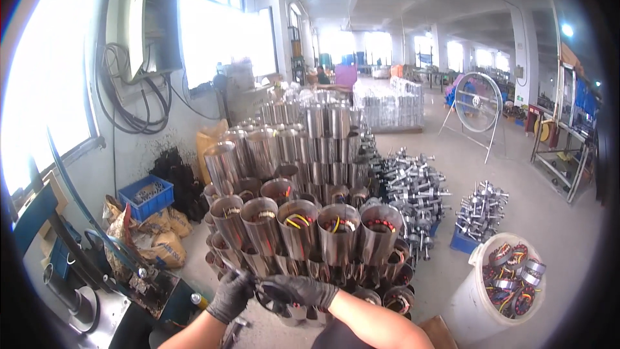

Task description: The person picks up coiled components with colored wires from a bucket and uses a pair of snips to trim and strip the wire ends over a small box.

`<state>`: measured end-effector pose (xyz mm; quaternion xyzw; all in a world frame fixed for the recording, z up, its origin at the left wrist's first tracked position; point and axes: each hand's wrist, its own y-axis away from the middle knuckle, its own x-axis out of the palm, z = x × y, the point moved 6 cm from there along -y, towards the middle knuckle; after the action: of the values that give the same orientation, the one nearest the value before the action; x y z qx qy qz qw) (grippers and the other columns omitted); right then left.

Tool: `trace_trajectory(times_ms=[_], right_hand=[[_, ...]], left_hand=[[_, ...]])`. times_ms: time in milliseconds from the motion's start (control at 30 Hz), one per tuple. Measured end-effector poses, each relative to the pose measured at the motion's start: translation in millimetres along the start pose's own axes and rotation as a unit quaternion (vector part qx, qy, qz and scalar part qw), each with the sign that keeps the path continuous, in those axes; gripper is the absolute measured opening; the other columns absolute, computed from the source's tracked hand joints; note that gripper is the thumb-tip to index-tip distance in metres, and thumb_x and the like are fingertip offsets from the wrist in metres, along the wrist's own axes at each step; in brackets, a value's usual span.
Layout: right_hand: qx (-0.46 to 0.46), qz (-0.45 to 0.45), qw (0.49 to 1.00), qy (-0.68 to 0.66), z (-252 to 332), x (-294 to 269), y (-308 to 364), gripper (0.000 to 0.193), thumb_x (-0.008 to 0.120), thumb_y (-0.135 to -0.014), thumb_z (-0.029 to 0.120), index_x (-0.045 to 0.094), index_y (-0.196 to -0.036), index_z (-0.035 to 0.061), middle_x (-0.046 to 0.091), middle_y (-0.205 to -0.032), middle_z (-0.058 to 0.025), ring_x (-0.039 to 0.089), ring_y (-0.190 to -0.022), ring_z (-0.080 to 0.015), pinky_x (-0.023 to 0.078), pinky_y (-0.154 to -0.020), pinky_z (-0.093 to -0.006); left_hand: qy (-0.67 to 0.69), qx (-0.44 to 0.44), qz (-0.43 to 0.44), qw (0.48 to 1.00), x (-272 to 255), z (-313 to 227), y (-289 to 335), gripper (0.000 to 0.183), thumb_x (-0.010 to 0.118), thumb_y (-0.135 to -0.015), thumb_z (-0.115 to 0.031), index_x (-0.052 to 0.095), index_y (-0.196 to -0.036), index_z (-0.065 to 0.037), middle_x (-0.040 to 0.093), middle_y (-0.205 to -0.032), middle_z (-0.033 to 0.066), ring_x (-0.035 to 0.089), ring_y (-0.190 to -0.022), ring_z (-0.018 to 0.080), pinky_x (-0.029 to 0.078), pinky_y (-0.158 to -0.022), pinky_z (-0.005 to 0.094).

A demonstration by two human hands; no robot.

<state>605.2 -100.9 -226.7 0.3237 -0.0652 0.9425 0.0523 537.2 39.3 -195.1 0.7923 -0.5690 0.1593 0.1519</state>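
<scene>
Both of my hands wear dark gloves and meet low in the middle, in front of stacked steel cylinders. My left hand (232, 296) is closed, with a thin, greyish piece showing at its fingertips. My right hand (302, 291) reaches across from the right, its fingers curled against a dark, rounded thing beside the left fingers. What that thing is, I cannot make out. Just beyond the hands stands the front row of open steel cylinders (297, 231). Wound coils with red, yellow and white wires (338, 225) show inside several of them.
On the left are a press-like machine (81, 310), a blue crate (146, 198) and brown sacks (165, 245). To the right, a white bucket (462, 291) holds wound coils, beside a pile of metal shafts (481, 210). A large round fan (478, 102) stands farther back.
</scene>
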Motion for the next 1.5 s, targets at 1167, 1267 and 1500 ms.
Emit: trace_trajectory(times_ms=[1167, 1267, 1500], right_hand=[[0.232, -0.207, 0.537, 0.784, -1.6, -24.8, 80.1, 0.049, 0.055, -0.086, 0.043, 0.061, -0.128, 0.0199, 0.070, -0.106, -0.0172, 0.066, -0.103, -0.0324, 0.046, -0.098, -0.0432], [0.179, -0.205, 0.572, 0.774, -22.4, -44.6, 91.8, 0.050, 0.058, -0.085, 0.043, 0.060, -0.129, 0.0193, 0.068, -0.113, -0.0172, 0.063, -0.110, -0.0329, 0.046, -0.100, -0.0418], [0.289, -0.182, 0.653, 0.676, -30.3, -21.1, 128.5, 0.052, 0.064, -0.089, 0.048, 0.058, -0.130, 0.0165, 0.067, -0.111, -0.0201, 0.065, -0.107, -0.0332, 0.051, -0.091, -0.0417]], left_hand=[[-0.686, 0.338, 0.274, 0.583, 59.5, 36.4, 5.6, 0.062, 0.078, -0.073, -0.037, 0.058, -0.129, -0.017, 0.060, -0.120, 0.0155, 0.057, -0.110, 0.0370, 0.048, -0.092, 0.0476], [-0.691, 0.331, 0.325, 0.554, 56.0, 90.4, 3.0, 0.051, 0.070, -0.081, -0.037, 0.059, -0.127, -0.017, 0.061, -0.118, 0.0136, 0.058, -0.111, 0.0343, 0.048, -0.093, 0.0492], [-0.672, 0.309, 0.433, 0.515, 50.2, 143.6, -5.0, 0.020, 0.054, -0.089, -0.022, 0.065, -0.097, -0.007, 0.065, -0.094, 0.0161, 0.065, -0.091, 0.0344, 0.052, -0.077, 0.0454]])
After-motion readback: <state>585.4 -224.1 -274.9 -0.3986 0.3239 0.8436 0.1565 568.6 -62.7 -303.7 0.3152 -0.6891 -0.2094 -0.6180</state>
